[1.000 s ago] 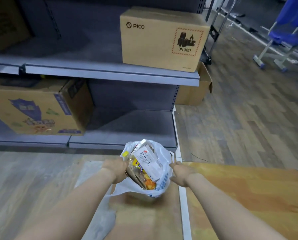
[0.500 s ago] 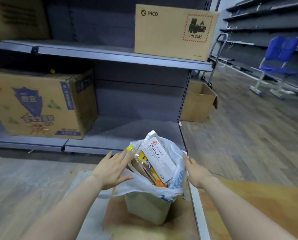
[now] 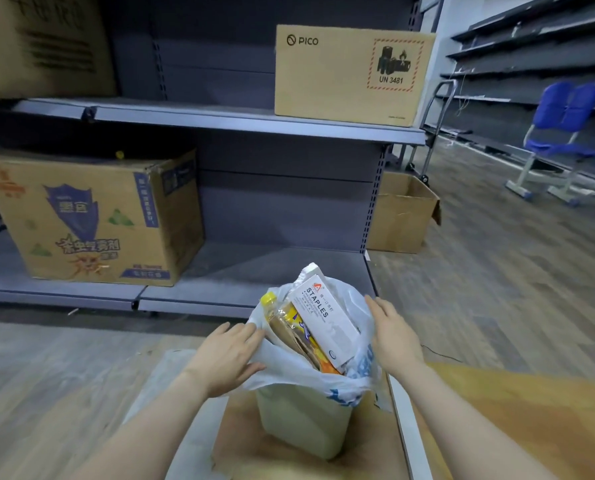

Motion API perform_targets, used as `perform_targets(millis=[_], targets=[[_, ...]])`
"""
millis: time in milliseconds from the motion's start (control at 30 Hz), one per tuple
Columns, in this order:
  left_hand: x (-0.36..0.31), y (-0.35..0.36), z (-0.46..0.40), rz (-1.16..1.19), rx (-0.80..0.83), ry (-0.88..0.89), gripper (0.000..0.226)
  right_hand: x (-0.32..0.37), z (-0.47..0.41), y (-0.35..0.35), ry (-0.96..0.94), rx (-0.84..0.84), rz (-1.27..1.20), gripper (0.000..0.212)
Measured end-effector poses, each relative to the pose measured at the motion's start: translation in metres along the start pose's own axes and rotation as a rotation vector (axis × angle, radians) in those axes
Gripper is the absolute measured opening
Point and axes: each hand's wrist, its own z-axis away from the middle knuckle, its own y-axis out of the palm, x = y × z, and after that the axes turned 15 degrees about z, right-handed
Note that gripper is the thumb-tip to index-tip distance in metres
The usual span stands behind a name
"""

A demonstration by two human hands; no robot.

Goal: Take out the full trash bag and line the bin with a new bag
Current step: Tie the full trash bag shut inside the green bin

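Your left hand (image 3: 232,355) and right hand (image 3: 394,336) lay flat and released on the full trash bag (image 3: 353,379), which sat between them in the bin (image 3: 303,424); removal and relining remained

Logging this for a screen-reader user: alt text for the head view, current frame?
Two bare hands, the left hand and the right hand, rest open on either side of a white trash bag stuffed with packaging, including a staples box, lining a small pale bin. Behind stand grey shelves holding cardboard boxes.
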Motion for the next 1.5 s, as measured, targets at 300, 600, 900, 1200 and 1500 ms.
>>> perform_targets(millis=[300, 600, 900, 1200, 1500], targets=[[-0.008, -0.002, -0.02, 0.068, 0.114, -0.025, 0.037, 0.05, -0.016, 0.003, -0.174, 0.038, -0.093, 0.063], [-0.013, -0.003, -0.021, -0.014, 0.194, 0.137, 0.039, 0.067, -0.021, 0.008, -0.07, 0.015, 0.018, 0.078], [-0.011, -0.001, -0.013, -0.104, 0.193, 0.126, 0.04, 0.074, -0.018, 0.006, -0.037, 0.055, 0.099, 0.064], [0.021, 0.005, 0.006, 0.038, 0.147, -0.176, 0.049, 0.082, -0.006, -0.006, -0.048, 0.177, -0.003, 0.066], [0.01, -0.012, 0.014, 0.29, -0.047, -0.615, 0.057, 0.011, -0.019, 0.007, 0.206, -0.017, -0.065, 0.048]])
